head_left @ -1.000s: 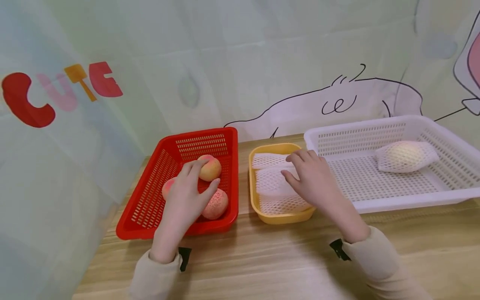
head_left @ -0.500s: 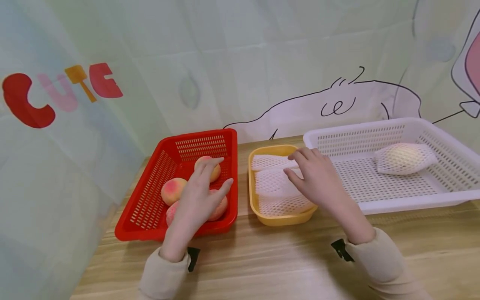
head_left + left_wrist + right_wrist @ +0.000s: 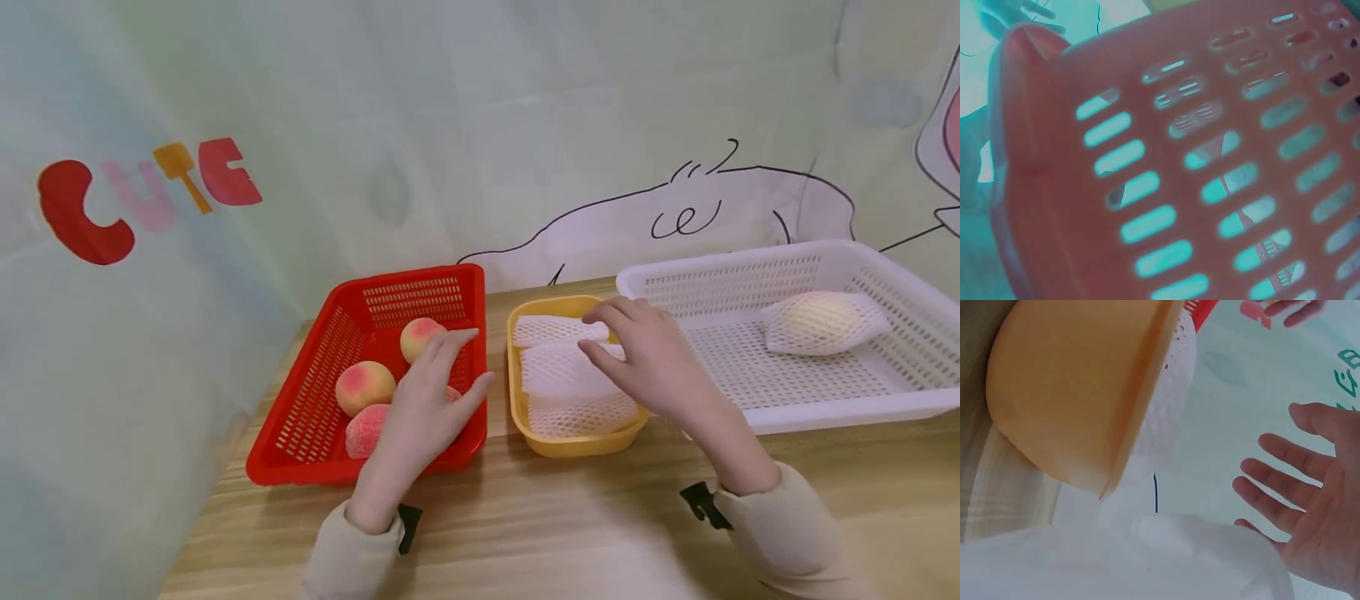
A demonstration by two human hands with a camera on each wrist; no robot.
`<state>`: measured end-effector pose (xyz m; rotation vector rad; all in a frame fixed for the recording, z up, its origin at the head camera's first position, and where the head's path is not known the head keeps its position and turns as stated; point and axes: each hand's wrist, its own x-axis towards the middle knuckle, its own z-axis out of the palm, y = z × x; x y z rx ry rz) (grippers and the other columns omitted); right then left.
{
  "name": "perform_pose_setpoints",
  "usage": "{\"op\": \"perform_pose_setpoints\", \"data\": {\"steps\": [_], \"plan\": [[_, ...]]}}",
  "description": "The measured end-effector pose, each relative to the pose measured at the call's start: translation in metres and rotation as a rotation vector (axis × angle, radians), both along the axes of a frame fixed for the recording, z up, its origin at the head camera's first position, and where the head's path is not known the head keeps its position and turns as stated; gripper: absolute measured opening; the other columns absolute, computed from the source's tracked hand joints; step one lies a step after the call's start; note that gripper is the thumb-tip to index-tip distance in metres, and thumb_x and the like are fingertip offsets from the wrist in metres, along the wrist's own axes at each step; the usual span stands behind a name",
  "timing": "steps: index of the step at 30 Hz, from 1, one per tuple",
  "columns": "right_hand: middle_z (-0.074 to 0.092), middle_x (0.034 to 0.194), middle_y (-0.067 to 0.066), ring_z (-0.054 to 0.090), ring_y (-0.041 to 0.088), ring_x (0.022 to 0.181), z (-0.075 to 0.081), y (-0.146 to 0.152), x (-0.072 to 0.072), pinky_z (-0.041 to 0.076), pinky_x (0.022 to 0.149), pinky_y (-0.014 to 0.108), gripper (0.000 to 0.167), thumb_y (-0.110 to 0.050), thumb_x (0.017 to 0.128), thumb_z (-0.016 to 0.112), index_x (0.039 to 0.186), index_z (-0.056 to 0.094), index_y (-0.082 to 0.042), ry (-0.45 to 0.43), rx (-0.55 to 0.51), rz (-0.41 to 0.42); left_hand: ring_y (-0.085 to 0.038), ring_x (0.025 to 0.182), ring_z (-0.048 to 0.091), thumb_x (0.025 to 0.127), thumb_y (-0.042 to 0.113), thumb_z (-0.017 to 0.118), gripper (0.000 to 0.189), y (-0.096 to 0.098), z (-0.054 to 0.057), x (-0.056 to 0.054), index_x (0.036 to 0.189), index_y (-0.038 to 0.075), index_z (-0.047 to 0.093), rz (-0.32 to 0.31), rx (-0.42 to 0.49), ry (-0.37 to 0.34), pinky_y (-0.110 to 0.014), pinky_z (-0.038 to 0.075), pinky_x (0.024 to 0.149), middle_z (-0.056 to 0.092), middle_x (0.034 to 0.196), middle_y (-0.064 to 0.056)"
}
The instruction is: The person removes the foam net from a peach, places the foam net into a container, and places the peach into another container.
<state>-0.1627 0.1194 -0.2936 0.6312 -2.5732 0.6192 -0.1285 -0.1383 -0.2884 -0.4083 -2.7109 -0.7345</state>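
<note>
Over the right side of a red basket (image 3: 300, 400) hovers my left hand (image 3: 420, 412), fingers spread with nothing held. Inside that basket lie a yellow-pink peach (image 3: 365, 388), another peach (image 3: 422, 336) behind it, and a mottled pink peach (image 3: 366, 431); a further one is mostly hidden by the hand. My right hand (image 3: 652, 362) hangs above the right edge of a yellow basket (image 3: 577, 447), which holds white foam net sleeves (image 3: 570, 369). In the right wrist view the right hand (image 3: 1319, 494) has its fingers apart and grips nothing.
To the right stands a white basket (image 3: 750, 421) with a net-wrapped peach (image 3: 825, 322) inside. The baskets sit side by side on a wooden table (image 3: 555, 525). A printed curtain (image 3: 450, 167) hangs behind them. Red slotted wall (image 3: 1041, 187) fills most of the left wrist view.
My left hand has moved to the right across the red basket, uncovering peaches at its left. The right hand stays almost in place above the yellow basket. The view has shifted slightly.
</note>
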Motion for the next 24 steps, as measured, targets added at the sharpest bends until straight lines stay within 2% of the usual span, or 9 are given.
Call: {"op": "perform_pose_setpoints", "data": {"steps": [4,7,11,13,18,24], "plan": [[0.064,0.12,0.012,0.056,0.033,0.115,0.003,0.008,0.004,0.042,0.099,0.054,0.03,-0.027,0.093,0.061,0.115,0.063,-0.007,-0.045,-0.043,0.043,-0.02,0.098,0.06,0.089,0.032,0.067,0.054,0.005,-0.002,0.0,0.138,0.02,0.047,-0.018,-0.007,-0.012,-0.037,0.058,0.082,0.052,0.135,-0.001],[0.064,0.121,0.011,0.055,0.032,0.116,0.006,0.01,0.007,0.043,0.099,0.052,0.03,-0.028,0.094,0.061,0.116,0.062,-0.008,-0.088,-0.062,0.059,-0.02,0.107,0.057,0.088,0.033,0.068,0.056,0.005,-0.002,0.001,0.138,0.02,0.047,-0.017,-0.007,-0.019,-0.04,0.057,0.088,0.052,0.136,-0.001],[0.064,0.12,0.01,0.055,0.031,0.116,0.008,0.013,0.009,0.044,0.098,0.052,0.029,-0.029,0.094,0.061,0.115,0.063,-0.01,-0.103,-0.073,0.08,-0.02,0.092,0.059,0.088,0.034,0.068,0.056,0.003,-0.002,0.002,0.138,0.021,0.047,-0.008,0.001,-0.024,-0.034,0.057,0.08,0.051,0.136,0.0],[0.064,0.12,0.01,0.055,0.031,0.116,0.007,0.016,0.011,0.043,0.098,0.052,0.027,-0.028,0.094,0.061,0.114,0.063,-0.01,-0.094,-0.07,0.088,-0.02,0.089,0.058,0.088,0.034,0.068,0.055,0.003,-0.003,0.002,0.138,0.021,0.047,-0.006,0.006,-0.031,-0.032,0.057,0.078,0.051,0.136,0.0],[0.065,0.117,0.009,0.057,0.03,0.114,0.005,0.027,0.014,0.045,0.096,0.051,0.025,-0.024,0.092,0.063,0.112,0.064,-0.009,-0.054,-0.014,0.099,-0.021,0.103,0.057,0.087,0.036,0.068,0.057,0.004,-0.004,0.001,0.138,0.021,0.047,-0.014,-0.001,-0.047,-0.037,0.058,0.083,0.05,0.137,0.0],[0.066,0.115,0.007,0.06,0.03,0.111,0.003,0.045,0.016,0.048,0.091,0.052,0.026,-0.026,0.09,0.066,0.111,0.065,-0.011,-0.026,0.104,0.104,-0.02,0.12,0.053,0.087,0.036,0.069,0.057,0.006,-0.004,0.001,0.138,0.021,0.048,-0.03,-0.011,-0.063,-0.042,0.055,0.092,0.049,0.14,0.0]]}}
